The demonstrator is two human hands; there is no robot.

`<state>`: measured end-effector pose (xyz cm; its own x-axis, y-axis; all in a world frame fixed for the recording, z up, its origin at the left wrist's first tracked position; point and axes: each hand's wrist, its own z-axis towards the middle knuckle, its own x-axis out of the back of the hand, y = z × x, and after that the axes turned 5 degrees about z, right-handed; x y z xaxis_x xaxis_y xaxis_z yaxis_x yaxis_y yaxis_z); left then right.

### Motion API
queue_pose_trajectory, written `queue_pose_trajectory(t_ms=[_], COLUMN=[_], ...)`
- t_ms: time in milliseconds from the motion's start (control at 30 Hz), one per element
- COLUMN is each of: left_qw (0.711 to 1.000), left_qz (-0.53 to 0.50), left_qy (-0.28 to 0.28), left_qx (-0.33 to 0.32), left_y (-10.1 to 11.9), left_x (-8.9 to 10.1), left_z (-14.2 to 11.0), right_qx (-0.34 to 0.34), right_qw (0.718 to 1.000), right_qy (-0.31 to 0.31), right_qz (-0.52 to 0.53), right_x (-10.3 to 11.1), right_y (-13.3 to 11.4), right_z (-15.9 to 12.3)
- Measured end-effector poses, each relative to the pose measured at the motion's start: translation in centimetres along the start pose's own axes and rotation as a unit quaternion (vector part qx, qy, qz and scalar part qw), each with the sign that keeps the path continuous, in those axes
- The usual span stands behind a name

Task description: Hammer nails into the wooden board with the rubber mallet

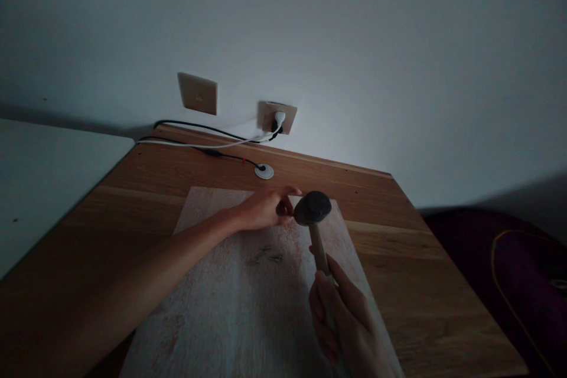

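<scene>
A mallet (312, 208) with a dark, rounded head and a light handle is in my right hand (343, 313), whose fingers wrap round the handle. Its head is raised over the far right part of a pale, worn-looking board (212, 319). Just left of that head, my left hand (267, 208) is low over the board with its fingers curled in a pinch. Whatever is between those fingertips is hidden or too small to make out. Several small, thin metal pieces that look like nails (266, 257) lie loose on the board, nearer to me than my left hand.
The board rests on a wooden desk (398, 271) against a white wall. Black and white cables (199, 144) run along the desk's back edge to a wall socket (287, 118). A round cable grommet (264, 172) is set behind the board. Dark purple fabric (469, 248) lies beyond the right edge.
</scene>
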<state>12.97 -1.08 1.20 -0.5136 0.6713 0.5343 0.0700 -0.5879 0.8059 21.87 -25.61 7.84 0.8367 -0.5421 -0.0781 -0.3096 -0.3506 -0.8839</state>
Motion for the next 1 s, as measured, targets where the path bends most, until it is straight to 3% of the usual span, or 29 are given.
queue_pose_trajectory(t_ms=[300, 700, 1000], left_qw=[1.000, 1.000, 1.000], left_qz=[0.005, 0.016, 0.016], left_qy=[0.004, 0.000, -0.001], left_qx=[-0.001, 0.006, 0.008], left_y=[0.2, -0.3, 0.1], left_x=[0.0, -0.4, -0.2], left_z=[0.1, 0.3, 0.1], right_qx=[0.002, -0.003, -0.012], right_qw=[1.000, 0.996, 1.000], right_qy=[0.005, 0.001, -0.011], right_qz=[0.001, 0.092, 0.026], right_x=[-0.1, 0.4, -0.1], right_y=[0.5, -1.4, 0.0], right_z=[0.4, -1.2, -0.1])
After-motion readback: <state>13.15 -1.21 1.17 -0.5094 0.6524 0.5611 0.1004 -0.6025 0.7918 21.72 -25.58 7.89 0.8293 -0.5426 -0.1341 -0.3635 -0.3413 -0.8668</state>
